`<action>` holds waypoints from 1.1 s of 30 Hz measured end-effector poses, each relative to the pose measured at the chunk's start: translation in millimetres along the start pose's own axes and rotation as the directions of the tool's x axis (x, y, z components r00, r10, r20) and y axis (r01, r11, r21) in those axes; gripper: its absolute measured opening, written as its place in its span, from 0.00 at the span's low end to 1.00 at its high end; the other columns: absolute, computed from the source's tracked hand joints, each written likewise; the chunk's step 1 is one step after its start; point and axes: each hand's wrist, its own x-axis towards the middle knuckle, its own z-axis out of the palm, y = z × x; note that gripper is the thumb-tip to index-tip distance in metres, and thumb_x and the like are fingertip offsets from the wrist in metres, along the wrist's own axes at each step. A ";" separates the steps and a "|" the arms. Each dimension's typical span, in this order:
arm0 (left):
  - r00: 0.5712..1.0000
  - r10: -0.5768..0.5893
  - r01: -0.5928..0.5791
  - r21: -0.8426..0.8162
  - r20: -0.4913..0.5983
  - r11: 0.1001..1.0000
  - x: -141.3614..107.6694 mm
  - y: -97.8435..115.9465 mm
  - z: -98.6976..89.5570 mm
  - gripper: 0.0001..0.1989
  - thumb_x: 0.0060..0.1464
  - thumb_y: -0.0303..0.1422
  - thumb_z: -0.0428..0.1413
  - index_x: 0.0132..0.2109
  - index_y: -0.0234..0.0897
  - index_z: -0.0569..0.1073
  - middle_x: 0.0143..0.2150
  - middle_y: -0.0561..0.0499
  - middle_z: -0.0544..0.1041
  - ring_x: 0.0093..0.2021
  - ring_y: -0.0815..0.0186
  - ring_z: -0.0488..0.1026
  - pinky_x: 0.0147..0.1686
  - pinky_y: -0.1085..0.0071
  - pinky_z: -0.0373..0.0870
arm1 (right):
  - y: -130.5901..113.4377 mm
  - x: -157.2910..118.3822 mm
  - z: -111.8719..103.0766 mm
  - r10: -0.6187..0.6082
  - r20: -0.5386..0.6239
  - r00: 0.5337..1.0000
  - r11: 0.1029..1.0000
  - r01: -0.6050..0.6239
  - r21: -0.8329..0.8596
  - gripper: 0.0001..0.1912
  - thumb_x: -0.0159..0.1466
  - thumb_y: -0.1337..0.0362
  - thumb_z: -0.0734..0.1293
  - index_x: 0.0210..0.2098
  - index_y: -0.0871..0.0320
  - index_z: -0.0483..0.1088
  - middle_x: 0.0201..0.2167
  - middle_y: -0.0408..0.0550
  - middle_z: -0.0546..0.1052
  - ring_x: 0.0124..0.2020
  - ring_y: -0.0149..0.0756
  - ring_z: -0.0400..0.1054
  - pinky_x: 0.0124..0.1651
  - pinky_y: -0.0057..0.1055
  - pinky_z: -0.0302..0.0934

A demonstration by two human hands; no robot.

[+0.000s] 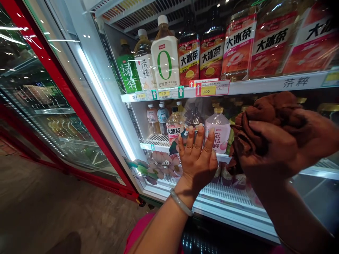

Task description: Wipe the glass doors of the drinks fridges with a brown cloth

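My left hand (197, 155), with a pale bangle (181, 203) at the wrist, is held up with its fingers stretched out. Its palm faces the glass front of a drinks fridge and appears to rest flat on it. Bunched in my right hand (280, 148) is a brown cloth (275, 106), crumpled around the fingers and close to the glass. Behind my left fingers stand a bottle with a pink-and-white label (174, 125) and a pale pink bottle (217, 123). A flower decal (164, 163) shows left of that hand.
Large tea bottles (165, 53) line the upper shelf (259, 84), which carries price tags (212, 91). A bright light strip (103, 102) runs down the fridge's left side. Further left, a red-framed glass door (106, 148) stands over the brown floor (53, 208).
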 end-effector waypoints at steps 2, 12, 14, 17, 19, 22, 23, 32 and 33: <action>1.000 0.004 -0.004 0.000 -0.007 1.000 -0.2 0.2 0.3 0.38 0.63 0.29 0.49 0.78 0.39 0.50 0.80 0.48 0.49 0.81 0.58 0.44 0.80 0.51 0.36 | -4.1 0.1 1.5 -0.038 -0.017 0.999 0.999 0.038 -0.038 0.30 0.52 0.68 0.80 0.53 0.47 0.77 0.60 0.54 0.69 0.61 0.62 0.68 0.61 0.59 0.66; 1.000 0.005 -0.005 0.029 0.008 1.000 0.7 0.3 -0.5 0.38 0.64 0.29 0.48 0.78 0.38 0.48 0.79 0.47 0.51 0.81 0.58 0.44 0.79 0.51 0.37 | -22.0 -14.8 -13.6 -0.184 0.203 0.962 0.983 0.183 0.025 0.20 0.57 0.62 0.79 0.47 0.44 0.75 0.52 0.48 0.71 0.57 0.47 0.71 0.63 0.54 0.68; 1.000 0.000 0.000 0.029 0.002 1.000 0.7 0.4 0.2 0.38 0.64 0.29 0.48 0.78 0.39 0.48 0.79 0.47 0.51 0.81 0.58 0.44 0.79 0.51 0.36 | -18.6 -17.7 -17.6 -0.217 0.215 0.952 0.976 0.217 0.022 0.19 0.57 0.63 0.79 0.47 0.45 0.75 0.52 0.48 0.71 0.57 0.44 0.70 0.64 0.52 0.68; 1.000 -0.007 0.007 0.016 -0.009 1.000 0.4 0.7 1.9 0.37 0.65 0.29 0.48 0.78 0.40 0.50 0.79 0.47 0.51 0.81 0.57 0.44 0.79 0.50 0.36 | -8.2 -17.6 -22.7 -0.284 0.199 0.938 0.958 0.288 0.008 0.19 0.55 0.64 0.80 0.44 0.47 0.76 0.51 0.48 0.71 0.56 0.43 0.70 0.63 0.49 0.69; 1.000 -0.006 0.006 0.005 -0.015 1.000 0.5 0.9 2.8 0.36 0.65 0.29 0.47 0.78 0.39 0.51 0.79 0.47 0.50 0.81 0.57 0.45 0.79 0.49 0.36 | 1.8 -15.1 -25.7 -0.284 0.195 0.939 0.958 0.284 0.026 0.20 0.53 0.61 0.82 0.42 0.46 0.77 0.50 0.47 0.72 0.54 0.44 0.71 0.60 0.49 0.70; 1.000 0.001 -0.001 0.009 -0.028 1.000 1.1 0.8 2.7 0.36 0.65 0.30 0.48 0.78 0.39 0.50 0.79 0.47 0.50 0.81 0.57 0.45 0.79 0.50 0.36 | 16.6 -8.6 -28.6 -0.232 0.169 0.958 0.973 0.231 0.026 0.23 0.50 0.60 0.83 0.44 0.43 0.77 0.52 0.47 0.73 0.55 0.49 0.73 0.58 0.52 0.70; 1.000 0.003 -0.003 0.013 -0.030 1.000 1.2 0.8 2.4 0.37 0.65 0.30 0.48 0.78 0.39 0.50 0.79 0.48 0.50 0.81 0.58 0.45 0.79 0.51 0.36 | 20.3 -6.1 -28.6 -0.224 0.150 0.963 0.974 0.225 0.014 0.25 0.50 0.61 0.83 0.46 0.43 0.77 0.54 0.48 0.73 0.56 0.52 0.72 0.58 0.54 0.70; 1.000 0.006 -0.005 0.038 -0.017 0.999 0.1 0.7 1.8 0.36 0.65 0.30 0.47 0.78 0.38 0.50 0.80 0.49 0.47 0.81 0.58 0.44 0.80 0.51 0.36 | 5.6 -1.3 -3.5 -0.095 -0.035 0.995 0.993 0.092 -0.067 0.29 0.50 0.66 0.82 0.50 0.46 0.78 0.60 0.51 0.72 0.59 0.60 0.71 0.58 0.58 0.70; 1.000 0.007 -0.006 0.032 -0.016 0.999 0.2 0.7 1.8 0.36 0.65 0.30 0.47 0.78 0.38 0.50 0.80 0.49 0.47 0.81 0.58 0.44 0.80 0.51 0.36 | 1.2 -1.9 -1.1 -0.076 -0.021 0.997 0.995 0.074 -0.065 0.28 0.51 0.66 0.81 0.51 0.46 0.77 0.60 0.51 0.71 0.60 0.60 0.70 0.58 0.58 0.70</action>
